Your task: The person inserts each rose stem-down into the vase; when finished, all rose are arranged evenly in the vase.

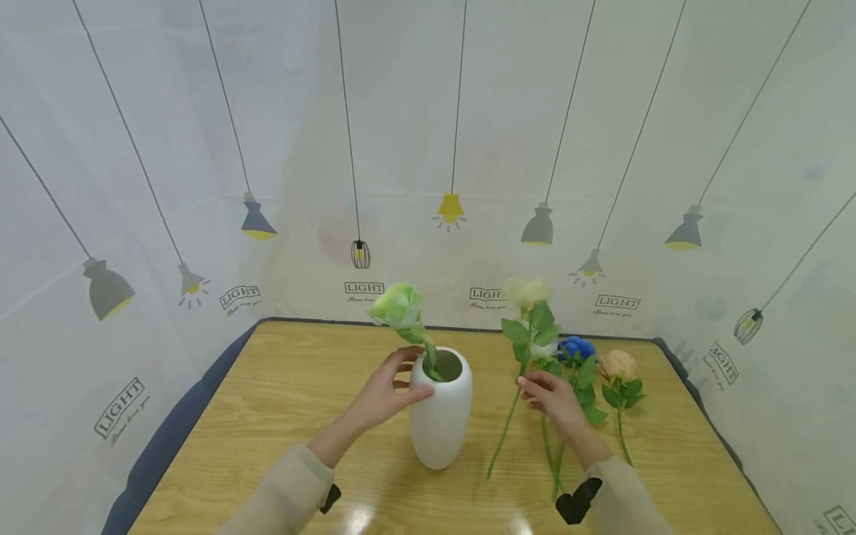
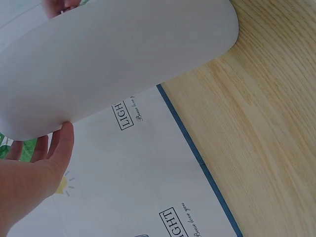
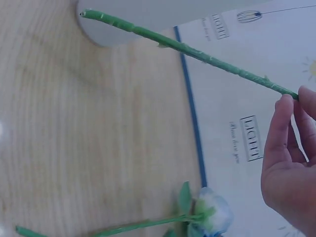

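A tall white vase (image 1: 441, 427) stands upright on the wooden table. My left hand (image 1: 383, 390) holds it near the rim, with the thumb on the front and fingers around the side; the left wrist view shows fingertips (image 2: 67, 129) against its wall. A pale green flower (image 1: 398, 306) leans left in the vase's mouth, its lower stem hidden inside. To the right of the vase, my right hand (image 1: 553, 397) pinches the stem of a creamy white rose (image 1: 527, 292), bloom up. Its bare stem (image 3: 197, 55) slants down from the fingers in the right wrist view, overlapping the vase there.
Right of the held rose lie a blue rose (image 1: 576, 348), a peach rose (image 1: 619, 365) and a white flower (image 1: 544, 348), stems toward me. Behind the table (image 1: 281, 401), with its dark blue edge, hangs a pale cloth (image 1: 401, 148) printed with lamps.
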Available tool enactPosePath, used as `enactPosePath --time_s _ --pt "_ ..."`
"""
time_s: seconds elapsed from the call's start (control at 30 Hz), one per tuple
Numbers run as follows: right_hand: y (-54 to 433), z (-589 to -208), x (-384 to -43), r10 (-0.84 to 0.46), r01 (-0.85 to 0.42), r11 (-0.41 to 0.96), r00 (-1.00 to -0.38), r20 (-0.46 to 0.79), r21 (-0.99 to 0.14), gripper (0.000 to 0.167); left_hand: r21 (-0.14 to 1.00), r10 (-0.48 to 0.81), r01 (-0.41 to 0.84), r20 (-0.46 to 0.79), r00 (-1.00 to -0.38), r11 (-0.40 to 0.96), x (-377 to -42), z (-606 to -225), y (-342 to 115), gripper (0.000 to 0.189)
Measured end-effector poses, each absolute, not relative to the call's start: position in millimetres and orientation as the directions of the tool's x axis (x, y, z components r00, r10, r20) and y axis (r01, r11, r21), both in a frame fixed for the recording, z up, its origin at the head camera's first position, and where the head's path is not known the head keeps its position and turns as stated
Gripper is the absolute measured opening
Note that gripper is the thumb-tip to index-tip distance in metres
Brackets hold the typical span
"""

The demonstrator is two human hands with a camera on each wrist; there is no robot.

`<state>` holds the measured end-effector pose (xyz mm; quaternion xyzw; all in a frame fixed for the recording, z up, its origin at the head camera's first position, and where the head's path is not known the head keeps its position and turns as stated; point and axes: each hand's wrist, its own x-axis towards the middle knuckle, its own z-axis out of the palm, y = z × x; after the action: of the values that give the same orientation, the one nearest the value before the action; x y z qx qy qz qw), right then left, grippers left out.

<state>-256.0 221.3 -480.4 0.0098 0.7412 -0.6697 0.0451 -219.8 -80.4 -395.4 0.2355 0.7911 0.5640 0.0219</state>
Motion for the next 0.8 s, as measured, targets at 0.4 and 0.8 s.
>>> enactPosePath --time_s 0.4,0.8 --pt "223 -433 -251 -0.028 -0.051 -0.015 -0.998 0.051 -0.999 0.024 0.902 0.393 0.346 0.229 -0.891 0.258 -222 -397 -80 0.056" --pt "209 -398 -238 -0.021 -0.147 -0.382 -0.986 0.168 -0.912 0.013 0.903 0.391 0.349 0.236 -0.889 0.25 -221 -397 -80 0.056"
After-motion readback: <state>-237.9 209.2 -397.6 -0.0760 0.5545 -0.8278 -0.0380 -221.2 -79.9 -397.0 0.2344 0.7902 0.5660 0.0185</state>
